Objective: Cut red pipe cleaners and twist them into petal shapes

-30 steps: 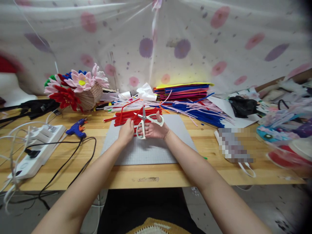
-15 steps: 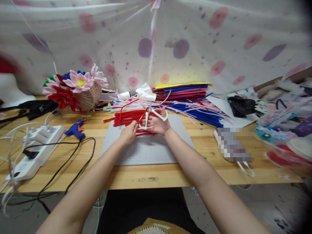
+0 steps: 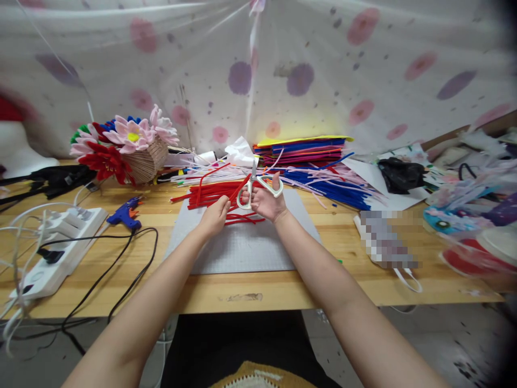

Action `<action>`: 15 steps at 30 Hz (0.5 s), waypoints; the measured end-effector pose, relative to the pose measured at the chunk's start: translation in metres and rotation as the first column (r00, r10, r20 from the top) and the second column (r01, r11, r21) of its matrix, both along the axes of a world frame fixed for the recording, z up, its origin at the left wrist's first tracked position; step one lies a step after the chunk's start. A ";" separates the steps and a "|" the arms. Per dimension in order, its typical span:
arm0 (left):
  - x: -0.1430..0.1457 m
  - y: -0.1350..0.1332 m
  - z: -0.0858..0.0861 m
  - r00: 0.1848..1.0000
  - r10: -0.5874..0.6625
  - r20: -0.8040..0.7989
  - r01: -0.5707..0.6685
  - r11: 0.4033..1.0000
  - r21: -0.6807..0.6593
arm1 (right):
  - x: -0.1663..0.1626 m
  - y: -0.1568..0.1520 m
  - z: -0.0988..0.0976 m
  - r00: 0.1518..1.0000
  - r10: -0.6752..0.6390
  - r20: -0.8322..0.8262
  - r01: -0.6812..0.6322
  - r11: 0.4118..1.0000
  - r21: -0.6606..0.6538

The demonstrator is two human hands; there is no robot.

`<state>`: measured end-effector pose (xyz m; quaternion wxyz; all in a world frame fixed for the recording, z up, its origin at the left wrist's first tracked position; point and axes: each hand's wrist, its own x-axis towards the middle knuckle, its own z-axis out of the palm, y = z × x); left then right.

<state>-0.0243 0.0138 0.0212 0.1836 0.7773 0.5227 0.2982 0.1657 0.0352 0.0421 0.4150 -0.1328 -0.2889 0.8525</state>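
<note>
My left hand [image 3: 215, 216] is closed, its thumb and fingers pinching a red pipe cleaner [image 3: 240, 189] that slants up to the right. In my right hand [image 3: 269, 203], palm turned up, is a pair of scissors [image 3: 245, 195] with white handles. My thumb goes through one handle loop and fingers through the other. The blades point away from me and look nearly together, close to the red pipe cleaner. Under and behind both hands lies a bundle of red pipe cleaners [image 3: 196, 196], partly on a grey cutting mat [image 3: 250, 250].
Blue and pink pipe cleaners [image 3: 343, 191] lie behind to the right, below a colourful stack [image 3: 307, 151]. At left are a basket of fuzzy flowers [image 3: 133, 137], a blue glue gun [image 3: 126, 214] and a power strip [image 3: 60, 253] with trailing cables. A black plastic bag [image 3: 399, 175] lies right.
My right hand has shifted slightly right with the scissors, and the blades have come together from spread apart. My left hand keeps its pinch, almost in place.
</note>
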 end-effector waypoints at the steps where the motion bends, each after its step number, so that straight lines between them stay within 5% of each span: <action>1: 0.000 0.001 0.000 1.000 0.008 0.000 -0.008 1.000 -0.002 | -0.001 0.000 -0.001 1.000 0.003 -0.008 -0.003 1.000 -0.001; 10: -0.004 0.004 -0.015 1.000 0.021 -0.014 -0.021 1.000 -0.002 | -0.007 0.000 -0.007 0.999 -0.017 0.028 0.017 1.000 -0.006; 15: -0.013 0.004 -0.018 0.996 0.081 0.039 -0.082 0.996 0.020 | -0.001 -0.001 -0.004 0.922 -0.022 0.387 -0.046 0.985 0.166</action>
